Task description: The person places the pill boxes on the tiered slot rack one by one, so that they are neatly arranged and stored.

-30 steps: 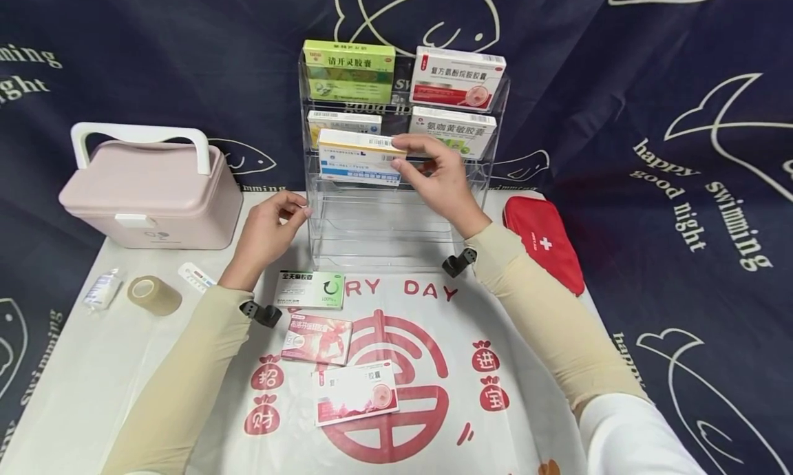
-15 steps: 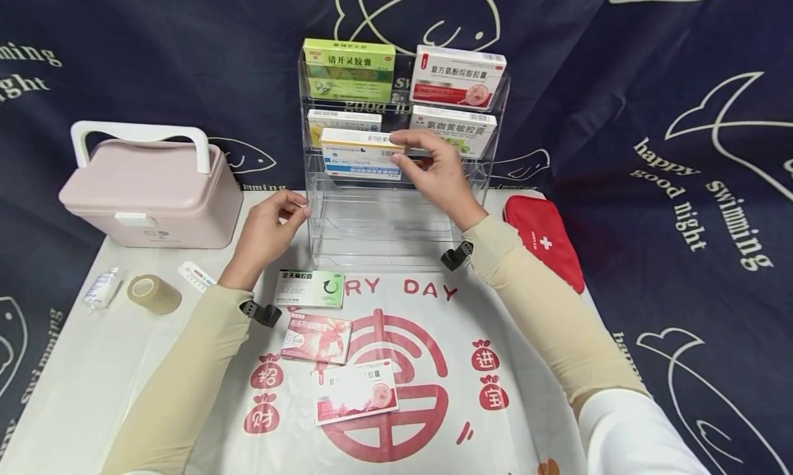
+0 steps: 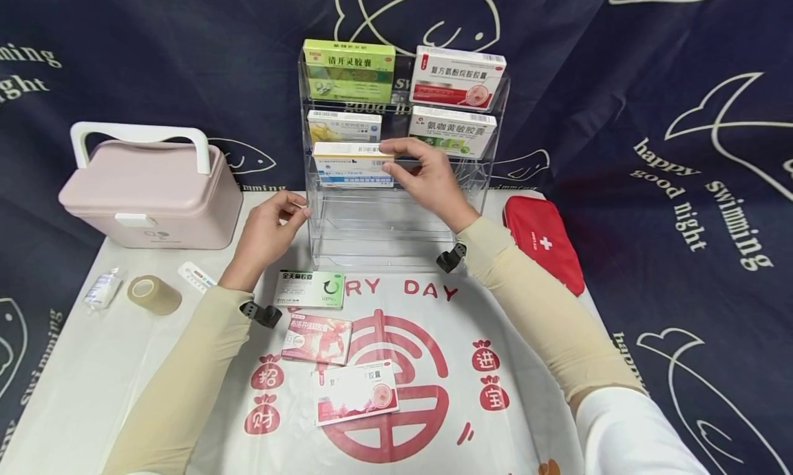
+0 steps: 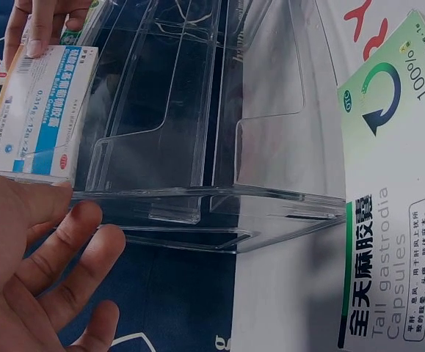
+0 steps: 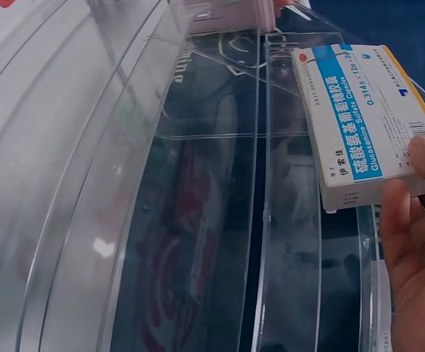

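Note:
My right hand [image 3: 430,179] pinches the right end of a white and blue medicine box [image 3: 353,166] between thumb and fingers. The box, lettered "Glucosamine Sulfate Capsules" in the right wrist view, sits low behind the clear front of the rack's third tier, on the left. My left hand [image 3: 268,228] pinches the left side edge of the clear acrylic display rack [image 3: 384,251], its thumb tip [image 4: 62,192] right at that edge in the left wrist view. Above the held box stand a green box [image 3: 350,72], a white and yellow box [image 3: 344,126] and two white boxes on the right.
On the table before the rack lie a green and white box [image 3: 310,290], a pink box [image 3: 317,339] and a white and red box [image 3: 357,393]. A pink case [image 3: 155,196], a tan bandage roll [image 3: 155,294] and a red first-aid pouch [image 3: 544,244] flank them.
My right hand has moved down and slightly left, lowering the medicine box into the third tier. The left hand has stayed at the rack's edge.

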`<state>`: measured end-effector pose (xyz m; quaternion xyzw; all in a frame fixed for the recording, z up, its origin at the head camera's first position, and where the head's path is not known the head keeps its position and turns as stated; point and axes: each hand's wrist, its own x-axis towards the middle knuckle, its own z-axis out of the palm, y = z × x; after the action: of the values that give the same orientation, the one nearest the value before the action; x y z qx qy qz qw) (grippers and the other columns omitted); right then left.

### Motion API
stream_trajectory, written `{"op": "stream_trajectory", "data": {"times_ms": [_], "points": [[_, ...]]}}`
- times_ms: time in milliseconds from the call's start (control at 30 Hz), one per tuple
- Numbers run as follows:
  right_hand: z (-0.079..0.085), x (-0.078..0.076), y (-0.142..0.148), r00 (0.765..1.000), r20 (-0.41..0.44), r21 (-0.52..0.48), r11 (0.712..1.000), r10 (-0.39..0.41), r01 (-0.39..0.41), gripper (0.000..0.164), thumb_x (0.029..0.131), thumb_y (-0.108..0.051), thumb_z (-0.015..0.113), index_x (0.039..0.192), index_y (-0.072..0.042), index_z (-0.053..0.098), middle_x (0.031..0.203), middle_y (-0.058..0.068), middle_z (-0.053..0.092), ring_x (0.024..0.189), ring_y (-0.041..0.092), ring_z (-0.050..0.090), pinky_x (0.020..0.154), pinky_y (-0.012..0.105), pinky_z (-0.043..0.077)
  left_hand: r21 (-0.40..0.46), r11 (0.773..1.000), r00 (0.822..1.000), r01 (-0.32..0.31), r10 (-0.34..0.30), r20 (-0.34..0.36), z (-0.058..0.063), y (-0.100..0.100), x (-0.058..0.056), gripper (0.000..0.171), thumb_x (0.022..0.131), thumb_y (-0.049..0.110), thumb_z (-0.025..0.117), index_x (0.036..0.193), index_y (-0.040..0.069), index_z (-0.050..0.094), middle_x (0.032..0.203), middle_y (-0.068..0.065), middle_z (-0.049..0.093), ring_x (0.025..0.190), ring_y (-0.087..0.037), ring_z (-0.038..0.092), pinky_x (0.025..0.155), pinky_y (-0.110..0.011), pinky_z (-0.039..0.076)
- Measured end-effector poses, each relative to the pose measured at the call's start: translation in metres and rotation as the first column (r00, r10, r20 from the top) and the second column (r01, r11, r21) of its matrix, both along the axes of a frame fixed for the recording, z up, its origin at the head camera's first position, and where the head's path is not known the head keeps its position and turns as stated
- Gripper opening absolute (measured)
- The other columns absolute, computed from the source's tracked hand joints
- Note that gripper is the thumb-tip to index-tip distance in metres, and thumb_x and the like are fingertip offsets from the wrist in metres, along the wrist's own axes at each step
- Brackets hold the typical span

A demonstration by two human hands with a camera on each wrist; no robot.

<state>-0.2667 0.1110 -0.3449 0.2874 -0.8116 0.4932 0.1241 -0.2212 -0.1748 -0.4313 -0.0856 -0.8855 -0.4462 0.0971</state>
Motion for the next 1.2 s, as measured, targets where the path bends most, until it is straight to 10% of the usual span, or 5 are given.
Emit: {"op": "stream_trajectory", "data": {"times_ms": [333, 1000, 1200], "points": [[-0.035, -0.026, 0.003, 0.998, -0.047, 0.012, 0.999, 0.039, -0.038, 0.027, 0.093, -0.005, 0.074, 0.119, -0.009, 0.073, 0.122, 0.0, 0.069, 0.083, 0.014, 0.065, 0.073, 0.031, 0.053, -0.005, 1.0, 1.0, 0.001, -0.001, -0.002, 0.0, 0.001, 0.001, 0.018, 0.101, 0.02, 0.066, 0.112, 0.005, 0.067, 0.094, -0.012, 0.071, 0.088, -0.031, 0.065, 0.081, -0.045, 0.046], [-0.038, -0.03, 0.001, 0.989, -0.141, 0.087, 0.996, 0.041, -0.029, 0.025, 0.092, -0.009, 0.077, 0.117, -0.011, 0.074, 0.122, -0.002, 0.069, 0.109, 0.012, 0.063, 0.093, 0.038, 0.051, -0.004, 1.0, 1.0, -0.003, 0.003, -0.004, -0.001, 0.001, 0.001, 0.019, 0.102, 0.022, 0.066, 0.112, 0.006, 0.067, 0.094, -0.012, 0.07, 0.088, -0.031, 0.064, 0.081, -0.044, 0.046], [-0.039, -0.028, 0.002, 0.985, -0.17, 0.115, 0.993, 0.019, 0.001, 0.025, 0.092, -0.013, 0.078, 0.116, -0.013, 0.074, 0.123, -0.005, 0.067, 0.098, 0.013, 0.063, 0.068, 0.03, 0.049, -0.006, 1.0, 1.0, -0.001, 0.001, -0.003, -0.002, 0.001, 0.002, 0.02, 0.102, 0.022, 0.065, 0.112, 0.005, 0.067, 0.095, -0.012, 0.07, 0.088, -0.031, 0.064, 0.081, -0.044, 0.046]]}}
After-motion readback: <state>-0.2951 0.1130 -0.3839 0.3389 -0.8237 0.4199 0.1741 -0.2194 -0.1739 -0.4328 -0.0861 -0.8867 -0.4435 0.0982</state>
